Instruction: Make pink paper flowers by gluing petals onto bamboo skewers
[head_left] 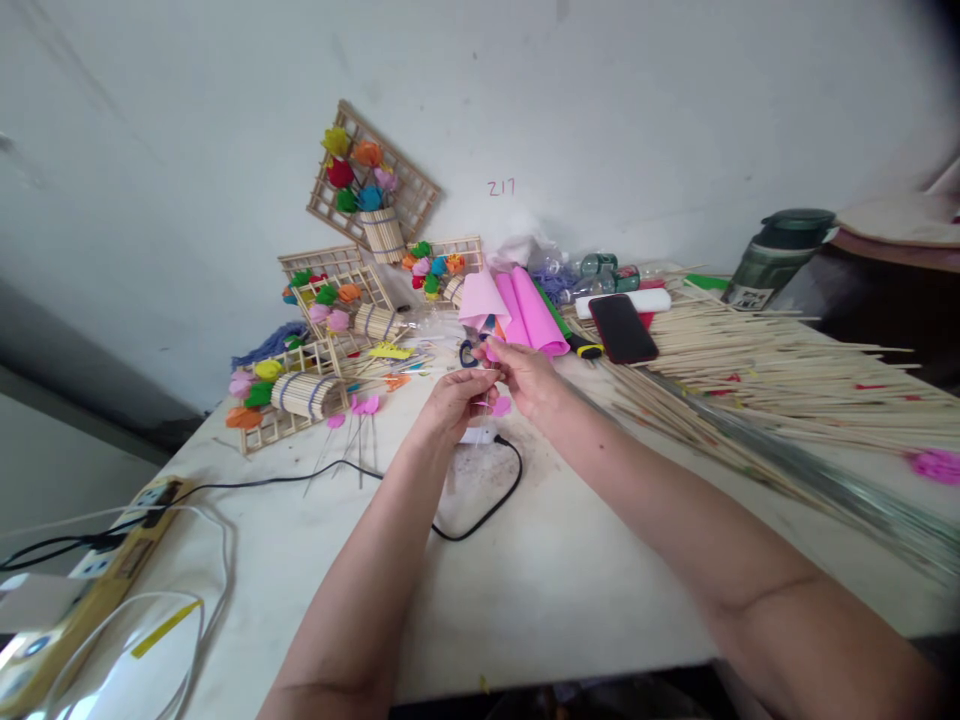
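My left hand (456, 398) and my right hand (531, 378) meet above the middle of the table, fingertips pinched together. Between the right fingertips shows a small bit of pink crepe paper (492, 345). A thin, pale stem runs down from the left fingers. Just below the hands lie a pink paper petal (501, 406) and a white device (477, 435) with a black cable, partly hidden by the left hand. To the left, several pink paper pieces on thin stems (365, 404) rest on the table. Dark blue scissor handles (467, 353) lie right behind the fingers.
Lattice stick frames with paper flowers (373, 180) stand at the back left. Pink paper rolls (525, 310), a phone (622, 328) and many thin wooden sticks (787, 370) lie to the right, near a bottle (780, 258). A power strip (97, 580) occupies the left edge.
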